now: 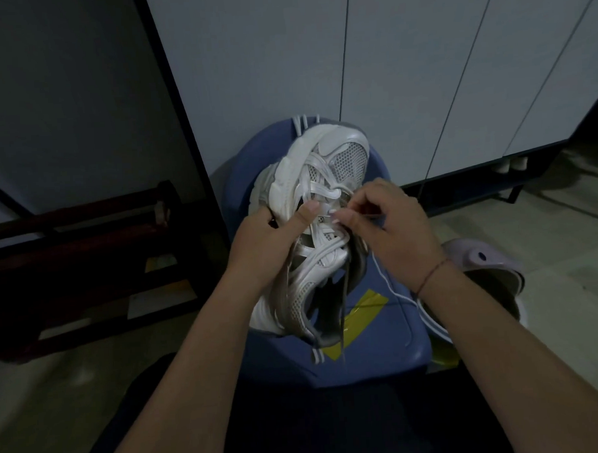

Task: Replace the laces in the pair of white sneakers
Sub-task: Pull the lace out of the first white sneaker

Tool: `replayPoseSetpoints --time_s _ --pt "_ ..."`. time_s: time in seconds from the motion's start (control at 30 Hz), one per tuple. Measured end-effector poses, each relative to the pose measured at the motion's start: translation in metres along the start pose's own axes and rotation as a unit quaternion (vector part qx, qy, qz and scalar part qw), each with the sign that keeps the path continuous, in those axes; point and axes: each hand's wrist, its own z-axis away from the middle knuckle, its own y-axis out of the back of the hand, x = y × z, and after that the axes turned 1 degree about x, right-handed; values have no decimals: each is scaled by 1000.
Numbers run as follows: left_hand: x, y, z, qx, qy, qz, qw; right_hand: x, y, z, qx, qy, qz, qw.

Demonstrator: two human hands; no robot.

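Left hand [269, 243] grips sneaker [323, 177] | right hand [390, 225] pinches lace [371, 217] (over blue stool [384, 339])

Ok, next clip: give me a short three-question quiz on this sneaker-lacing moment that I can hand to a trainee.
1. Multiple choice: what lies directly under the white sneaker? A) a blue stool, B) a wooden table, C) bare floor.
2. True or false: the left hand is off the white sneaker.
3. Fill in: the right hand pinches a thin ___ at the white sneaker.
Key: 1 A. 2 false, the left hand grips its side. 3 lace.
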Motion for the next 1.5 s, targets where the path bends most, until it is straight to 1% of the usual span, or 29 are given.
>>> replayPoseSetpoints --time_s 0.07,0.17,0.2,0.27,0.3,0.33,0.4,0.47,0.53,0.63,0.73,0.77,0.87,0.93,1.0,1.03,1.17,1.3,1.37,1.43,1.47,1.5 --pt "1 3 -1 0 4 15 1000 1 7 -1 49 -41 -54 996" --pt "1 7 -1 7 2 35 999 16 22 -6 140 -148 -72 976" --pt "2 8 -1 10 1 39 999 22 25 -7 157 -176 -73 969" --pt "2 7 -1 16 2 38 999 29 25 -6 143 -199 -56 968" --pt "2 6 0 17 2 32 999 28 22 -5 120 -188 -37 974" --pt "1 5 0 16 3 27 1000 23 19 -4 97 -159 -20 982" --pt "0 2 0 8 8 15 1000 12 11 -2 53 -76 -10 996" --pt "0 0 -1 2 6 6 1000 3 4 0 14 -15 -4 1000" --pt "0 -1 -1 2 3 1 1000 1 -1 0 -3 9 13 1000" --pt "0 0 0 2 3 -11 1000 2 -6 0 -4 23 29 999" --pt "0 2 0 -5 8 6 1000 0 -4 -1 18 21 -5 1000" --pt "1 4 1 -8 13 17 1000 2 0 -2 43 3 -21 999" --pt "1 9 -1 -5 18 43 999 14 20 -7 138 -92 -43 985" --pt "-1 12 -3 3 17 49 999 23 29 -8 160 -139 -49 976" --pt "-3 13 -4 4 18 50 999 26 29 -8 129 -145 -52 980" --pt "-2 12 -4 3 17 48 999 23 25 -7 106 -132 -54 984" --pt "-1 3 -3 3 11 25 1000 6 7 -2 12 -24 -33 999" --pt "-1 0 -2 0 11 13 1000 3 -4 0 -26 26 5 999" --pt "-2 1 -1 2 9 9 1000 2 -5 0 -37 11 -24 999" --pt "-1 3 0 -1 8 12 1000 0 -1 -1 -18 -57 -120 991" --pt "0 4 1 -5 9 22 1000 -1 3 -3 13 -110 -199 974" --pt "1 4 1 -9 11 33 999 -1 6 -4 52 -165 -279 945"
